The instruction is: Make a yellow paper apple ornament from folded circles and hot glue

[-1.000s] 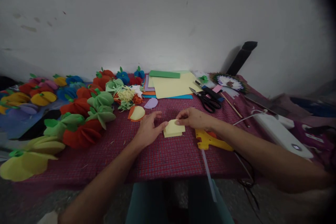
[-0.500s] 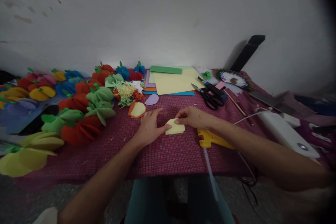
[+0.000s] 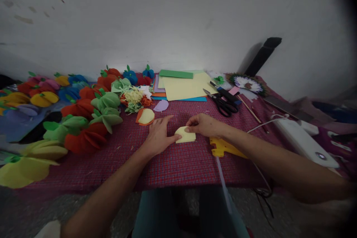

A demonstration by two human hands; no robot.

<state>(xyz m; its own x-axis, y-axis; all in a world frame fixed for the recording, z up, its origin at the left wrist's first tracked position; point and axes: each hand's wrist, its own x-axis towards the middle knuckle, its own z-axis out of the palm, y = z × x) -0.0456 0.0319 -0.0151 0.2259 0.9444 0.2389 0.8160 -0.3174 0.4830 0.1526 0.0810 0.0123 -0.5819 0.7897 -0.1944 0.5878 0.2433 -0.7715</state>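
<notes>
Paper pieces (image 3: 185,137), pale yellow and stacked, lie just below the centre of the frame, on the red checked cloth (image 3: 173,167). Your left hand (image 3: 160,136) reaches them from the left with its thumb touching their left end; its fingers are spread and released, not wrapped around anything. Your right hand (image 3: 205,125) grasps their upper right part between thumb and bent fingers.

Right of centre, partly beneath your right forearm, you have a yellow glue gun (image 3: 219,147), with a translucent stick (image 3: 223,182) pointing toward the bottom of the frame. Left of the pieces and above your left hand sits a yellow rounded cutout (image 3: 146,116) over orange paper (image 3: 140,114), and a lilac cutout (image 3: 161,105) lies near it, up and to the right.

Coloured sheets (image 3: 184,85) are layered at upper centre, under a green strip (image 3: 176,74). Black-handled scissors (image 3: 225,106) lie to their lower right. Colourful paper pumpkins (image 3: 83,109) crowd the left of the frame, and a white power strip (image 3: 306,141) is at the right.
</notes>
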